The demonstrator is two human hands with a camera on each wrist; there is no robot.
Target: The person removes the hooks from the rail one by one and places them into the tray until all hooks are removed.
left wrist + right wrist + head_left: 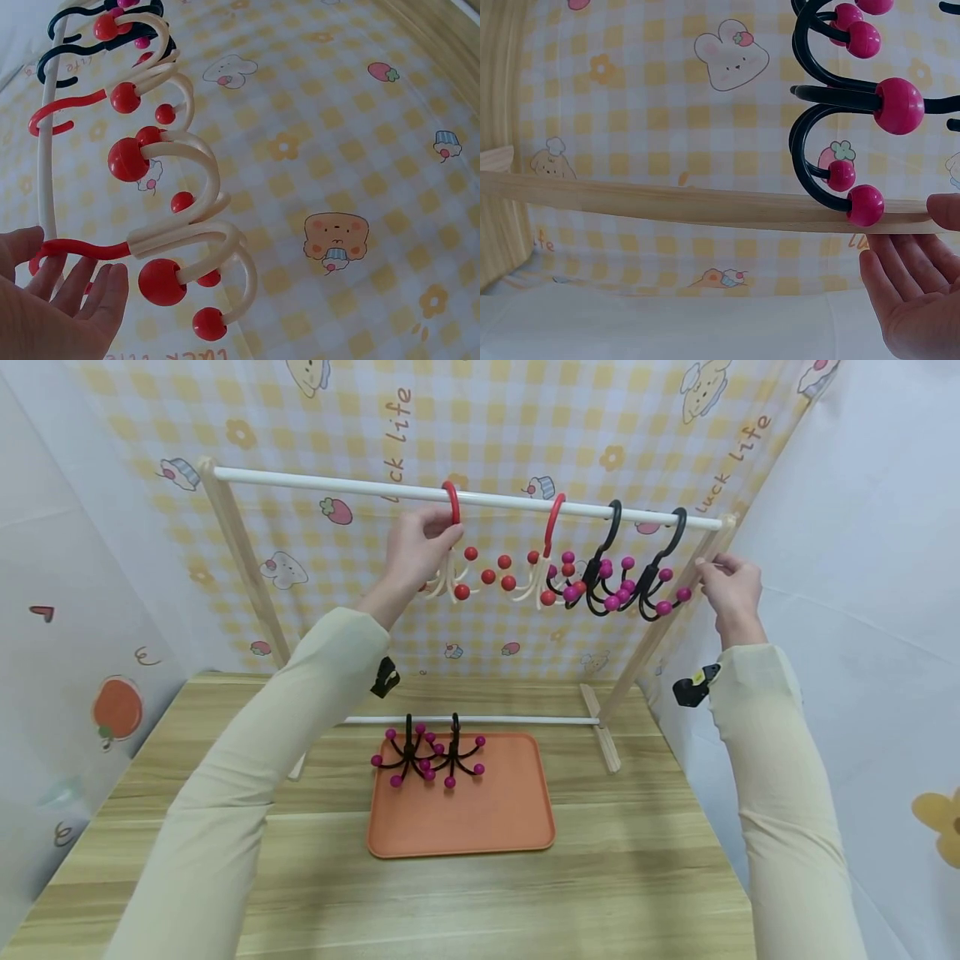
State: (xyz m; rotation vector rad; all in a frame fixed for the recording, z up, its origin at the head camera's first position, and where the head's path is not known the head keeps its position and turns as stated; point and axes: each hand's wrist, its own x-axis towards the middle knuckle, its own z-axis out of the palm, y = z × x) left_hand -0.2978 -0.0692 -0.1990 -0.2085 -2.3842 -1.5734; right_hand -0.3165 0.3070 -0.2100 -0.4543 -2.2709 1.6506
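Head view: the left hand [420, 547] pinches the red hook of a cream claw hanger [180, 232] with red ball tips, the hook lying over the white top rail [337, 487] of a wooden rack. The hand covers part of the hanger's upper prongs here; the left wrist view shows the thumb on one side of the hook and the fingers on the other, with the thumb's base cut off at the frame edge.

The right hand [733, 589] grips the rack's right wooden upright [705, 206]. In the right wrist view the thumb lies above the wood and the fingers below it, the thumb cropped by the right edge.

Along the rail hang a second red-hooked hanger [555, 522] and two black claw hangers [591, 572] [647, 583] with magenta balls; where their prongs overlap, it is hard to tell which ball belongs to which. The left wrist view cuts the black ones off at the top.

Below, two more black hangers [408, 752] [453, 750] lie with tangled prongs on the far left part of an orange tray [465, 831]. The left sleeve [300, 693] hides the lower part of the left upright [243, 556] and one end of the lower bar [525, 721].
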